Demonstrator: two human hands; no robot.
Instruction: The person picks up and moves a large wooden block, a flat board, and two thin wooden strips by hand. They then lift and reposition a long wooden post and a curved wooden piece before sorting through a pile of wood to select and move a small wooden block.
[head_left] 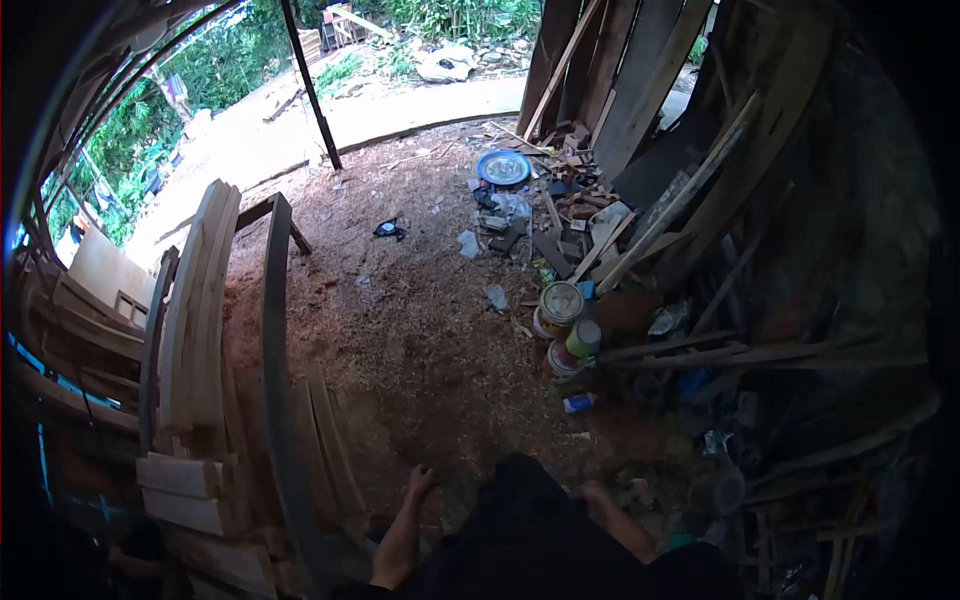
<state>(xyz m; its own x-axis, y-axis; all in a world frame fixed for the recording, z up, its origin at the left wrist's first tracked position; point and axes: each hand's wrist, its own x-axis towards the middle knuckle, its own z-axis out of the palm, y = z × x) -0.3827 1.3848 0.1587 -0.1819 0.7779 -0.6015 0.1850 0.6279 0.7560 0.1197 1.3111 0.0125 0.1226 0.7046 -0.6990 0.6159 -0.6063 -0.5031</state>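
Observation:
My left hand (422, 482) hangs low in front of my dark-clothed body, over the shaving-covered floor. Its fingers look curled in, and nothing shows in them. Nearest to it on the left are thin wooden strips (328, 440) lying along the floor. On the other side of my body is my right hand (597, 496), dim and blurred, its fingers hard to make out. A small blue and white container (578, 403) lies on the floor ahead of my right hand, apart from it.
Long planks (200, 310) and a dark beam (275, 380) run along the left. Stacked buckets (561, 305) stand at right, near scrap wood (585, 215) and a blue-rimmed basin (503, 168). Tall boards (640, 90) lean behind. A dark post (312, 90) rises at the open side.

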